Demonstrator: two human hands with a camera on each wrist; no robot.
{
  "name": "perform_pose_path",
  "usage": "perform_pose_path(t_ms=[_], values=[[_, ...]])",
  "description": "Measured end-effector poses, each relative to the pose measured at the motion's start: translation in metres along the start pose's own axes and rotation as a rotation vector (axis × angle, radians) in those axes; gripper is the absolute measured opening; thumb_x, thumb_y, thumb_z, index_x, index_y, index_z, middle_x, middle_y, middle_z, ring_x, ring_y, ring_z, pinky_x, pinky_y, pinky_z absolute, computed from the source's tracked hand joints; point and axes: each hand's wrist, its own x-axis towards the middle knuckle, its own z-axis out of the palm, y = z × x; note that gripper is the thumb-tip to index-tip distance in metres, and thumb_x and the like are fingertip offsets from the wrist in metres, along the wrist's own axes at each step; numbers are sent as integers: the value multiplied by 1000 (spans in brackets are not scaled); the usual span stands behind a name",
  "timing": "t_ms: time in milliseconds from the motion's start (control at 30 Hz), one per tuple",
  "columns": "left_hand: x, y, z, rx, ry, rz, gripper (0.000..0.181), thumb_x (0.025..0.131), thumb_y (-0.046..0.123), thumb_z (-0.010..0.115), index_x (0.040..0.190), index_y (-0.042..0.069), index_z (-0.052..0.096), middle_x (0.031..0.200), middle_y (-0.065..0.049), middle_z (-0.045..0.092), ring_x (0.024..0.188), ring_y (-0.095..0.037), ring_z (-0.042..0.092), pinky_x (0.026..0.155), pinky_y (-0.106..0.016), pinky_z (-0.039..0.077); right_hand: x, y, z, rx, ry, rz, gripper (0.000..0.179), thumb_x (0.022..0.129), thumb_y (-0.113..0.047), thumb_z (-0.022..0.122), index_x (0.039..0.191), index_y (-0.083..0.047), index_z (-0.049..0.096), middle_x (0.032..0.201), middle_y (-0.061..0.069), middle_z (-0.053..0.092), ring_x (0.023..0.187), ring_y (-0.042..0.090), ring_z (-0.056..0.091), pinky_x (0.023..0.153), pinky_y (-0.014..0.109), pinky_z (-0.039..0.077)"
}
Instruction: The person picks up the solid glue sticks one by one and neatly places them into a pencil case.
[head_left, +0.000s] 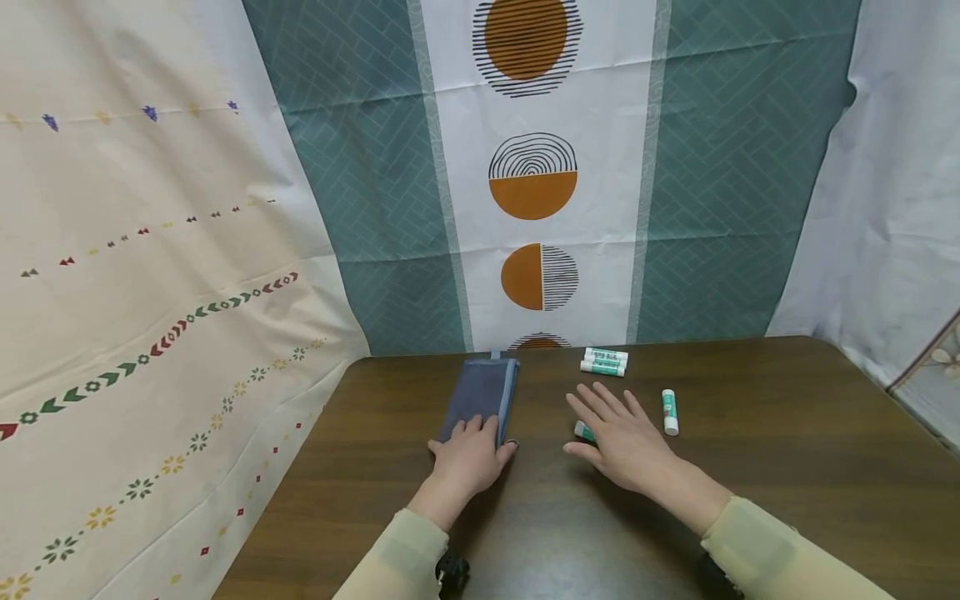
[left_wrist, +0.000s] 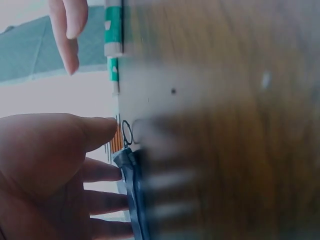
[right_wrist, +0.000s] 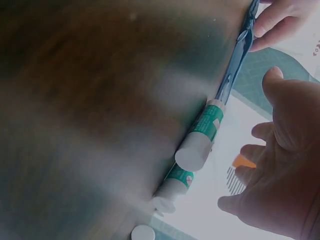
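Note:
A flat blue zip pouch (head_left: 480,387) lies on the table at centre left. My left hand (head_left: 467,457) rests on its near end with the fingers extended. A key-ring-like metal loop (left_wrist: 127,133) shows by the pouch's corner in the left wrist view. To the right, my right hand (head_left: 628,442) is spread above the table, holding nothing. Partly hidden beneath it lies a white-and-green glue stick (head_left: 584,431); in the right wrist view that glue stick (right_wrist: 202,131) lies apart from the fingers. Another glue stick (head_left: 670,412) lies just right of this hand.
Two more glue sticks (head_left: 603,362) lie side by side near the back edge of the brown wooden table (head_left: 765,433). Behind the table hangs a green and white patterned cloth (head_left: 555,117). A cream printed cloth (head_left: 150,333) hangs on the left.

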Motion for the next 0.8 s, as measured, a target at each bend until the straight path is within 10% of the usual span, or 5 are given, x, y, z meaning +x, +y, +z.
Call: perform_pose_path(t_ms=[333, 800], values=[[-3, -12, -5, -34, 93, 21, 63, 111, 50, 62, 162, 13, 56, 169, -19, 47, 157, -47, 41, 116, -82, 33, 10, -7, 8, 14, -20, -26, 79, 108, -57, 64, 166, -6, 48, 172, 20, 43, 162, 44, 33, 126, 73, 23], [-3, -32, -3, -28, 28, 2, 61, 111, 46, 65, 158, 8, 59, 169, -21, 47, 158, -43, 41, 121, -77, 31, 26, -33, 14, 34, -157, -34, 76, 109, -53, 65, 166, -6, 48, 172, 18, 44, 162, 43, 34, 126, 73, 23]])
